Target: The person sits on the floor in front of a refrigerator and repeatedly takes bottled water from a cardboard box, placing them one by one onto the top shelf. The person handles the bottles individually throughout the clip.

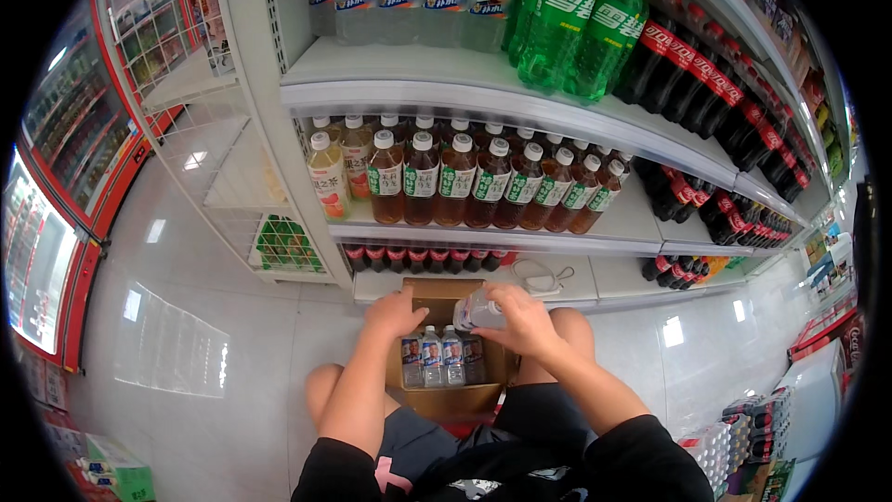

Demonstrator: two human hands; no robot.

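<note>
An open cardboard box (453,401) stands on the floor between my knees, below the shelves. Inside it, several clear plastic drink bottles (433,359) with blue, white and orange labels are lined up, caps towards the shelf. My right hand (519,321) grips another clear plastic bottle (471,312), tilted above the box's right side. At the box's upper left edge is my left hand (397,312), fingers apart, touching or close to a raised flap; the exact contact is not clear.
Brown tea bottles (462,181) fill the middle shelf. Large clear bottles (401,0), green soda bottles (563,21) and cola bottles (686,70) stand above. A white cable (540,275) lies on the bottom shelf. A wire mesh rack (181,104) is left; bottle packs (742,436) stand lower right.
</note>
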